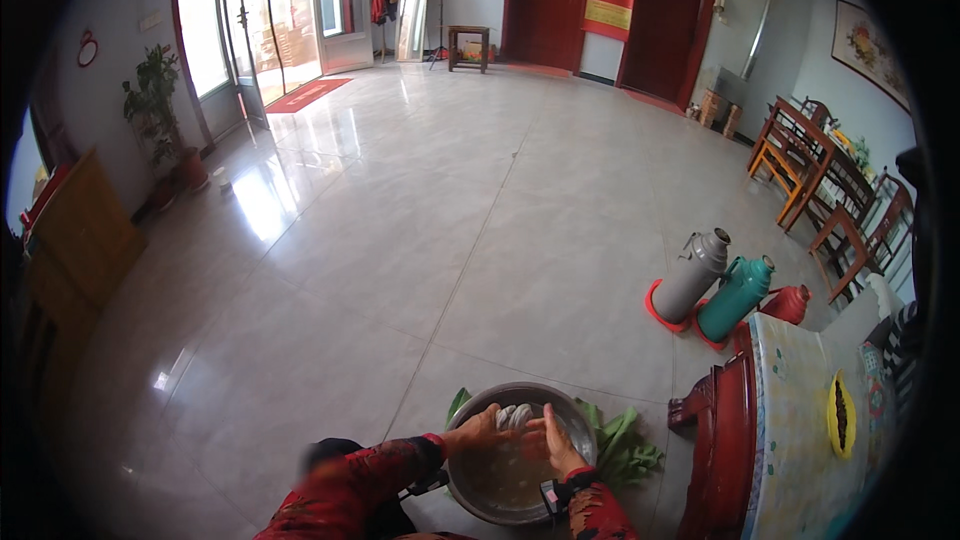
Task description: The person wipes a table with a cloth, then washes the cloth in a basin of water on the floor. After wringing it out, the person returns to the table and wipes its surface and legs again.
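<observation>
A round metal basin of murky water stands on the floor in front of me. Over its far half, my left hand grips a bunched whitish cloth. My right hand is just to the right of it, thumb up and fingers apart, with the fingertips blurred. Nothing shows in that hand; whether its fingertips touch the cloth is unclear. What look like large green leaves lie against the basin's right side, partly hidden under it, and another green tip pokes out on the left.
A low red wooden table with a patterned cover stands close on the right, bearing a yellow dish. Beyond it are a grey thermos, a green thermos and a red one. A potted plant stands near the glass door.
</observation>
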`<state>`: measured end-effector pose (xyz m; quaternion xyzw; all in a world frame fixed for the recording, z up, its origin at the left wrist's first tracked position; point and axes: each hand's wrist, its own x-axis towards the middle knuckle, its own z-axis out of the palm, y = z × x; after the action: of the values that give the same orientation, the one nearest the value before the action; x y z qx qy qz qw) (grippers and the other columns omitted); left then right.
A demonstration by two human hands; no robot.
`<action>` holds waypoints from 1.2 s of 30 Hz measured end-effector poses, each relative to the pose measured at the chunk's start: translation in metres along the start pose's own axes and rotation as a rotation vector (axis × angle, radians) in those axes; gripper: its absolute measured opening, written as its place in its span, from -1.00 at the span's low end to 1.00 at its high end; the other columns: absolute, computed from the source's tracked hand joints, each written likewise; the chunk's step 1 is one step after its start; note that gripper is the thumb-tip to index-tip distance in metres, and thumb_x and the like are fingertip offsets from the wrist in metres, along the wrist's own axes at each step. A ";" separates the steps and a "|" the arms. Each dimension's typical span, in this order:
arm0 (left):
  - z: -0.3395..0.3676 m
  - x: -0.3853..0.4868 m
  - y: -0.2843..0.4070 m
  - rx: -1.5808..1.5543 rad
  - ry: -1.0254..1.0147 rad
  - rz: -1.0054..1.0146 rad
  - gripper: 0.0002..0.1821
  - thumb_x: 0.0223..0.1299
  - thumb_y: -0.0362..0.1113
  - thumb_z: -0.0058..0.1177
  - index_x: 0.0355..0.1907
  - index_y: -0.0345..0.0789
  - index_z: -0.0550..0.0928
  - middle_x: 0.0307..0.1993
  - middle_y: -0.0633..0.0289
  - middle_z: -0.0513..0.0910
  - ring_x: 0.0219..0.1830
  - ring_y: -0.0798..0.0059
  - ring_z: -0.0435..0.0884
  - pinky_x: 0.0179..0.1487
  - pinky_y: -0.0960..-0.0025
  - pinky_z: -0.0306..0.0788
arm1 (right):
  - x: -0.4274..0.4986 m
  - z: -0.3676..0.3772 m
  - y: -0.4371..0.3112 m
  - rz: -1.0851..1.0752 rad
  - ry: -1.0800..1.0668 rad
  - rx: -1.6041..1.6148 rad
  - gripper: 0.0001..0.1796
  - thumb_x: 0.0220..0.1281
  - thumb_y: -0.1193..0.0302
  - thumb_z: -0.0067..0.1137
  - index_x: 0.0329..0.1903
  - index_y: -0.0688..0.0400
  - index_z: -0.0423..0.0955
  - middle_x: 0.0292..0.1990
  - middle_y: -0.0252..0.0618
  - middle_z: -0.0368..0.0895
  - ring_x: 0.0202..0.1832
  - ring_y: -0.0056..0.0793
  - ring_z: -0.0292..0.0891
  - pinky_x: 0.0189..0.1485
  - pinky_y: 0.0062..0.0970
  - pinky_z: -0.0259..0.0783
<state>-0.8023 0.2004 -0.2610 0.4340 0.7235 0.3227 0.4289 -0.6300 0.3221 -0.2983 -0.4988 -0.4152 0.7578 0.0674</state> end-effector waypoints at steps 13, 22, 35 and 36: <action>-0.028 0.014 0.014 -0.210 0.193 0.570 -0.68 0.16 -0.33 0.02 -0.02 -0.36 0.47 -0.20 0.16 0.52 -0.13 0.40 0.51 -0.06 0.36 0.40 | -0.029 -0.003 -0.035 -0.230 -0.551 0.181 -0.53 -0.02 0.59 0.12 0.04 0.20 0.35 -0.10 -0.31 0.48 -0.03 -0.50 0.42 0.03 -0.52 0.36; -0.036 0.014 0.055 -0.681 0.138 0.066 -0.71 0.00 -0.53 0.03 -0.14 -0.34 0.48 -0.21 0.25 0.54 -0.13 0.47 0.51 -0.03 0.43 0.40 | -0.046 0.026 -0.070 -0.702 -0.211 -0.482 -0.60 0.08 0.46 0.22 0.00 0.23 0.39 -0.19 -0.17 0.52 -0.13 -0.37 0.47 -0.03 -0.41 0.40; -0.098 -0.091 0.217 -0.177 0.377 0.173 -0.68 0.08 -0.22 0.15 -0.10 -0.28 0.62 -0.15 0.02 0.60 -0.16 0.04 0.54 0.02 0.18 0.42 | -0.233 0.063 -0.196 -0.539 -0.217 -0.220 -0.75 0.43 0.27 -0.09 -0.28 0.20 0.38 -0.39 -0.38 0.46 -0.31 -0.65 0.31 -0.18 -0.61 0.29; -0.109 -0.103 0.240 -0.192 0.347 0.170 -0.66 0.02 -0.23 0.19 -0.11 -0.28 0.62 -0.14 0.02 0.59 -0.14 0.05 0.54 0.04 0.18 0.41 | -0.249 0.071 -0.213 -0.489 -0.193 -0.208 -0.77 0.42 0.27 -0.06 -0.23 0.19 0.36 -0.33 -0.37 0.46 -0.30 -0.65 0.32 -0.17 -0.61 0.30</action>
<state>-0.7901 0.1961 0.0215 0.3884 0.7132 0.4952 0.3086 -0.6308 0.2910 0.0356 -0.3137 -0.6030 0.7165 0.1568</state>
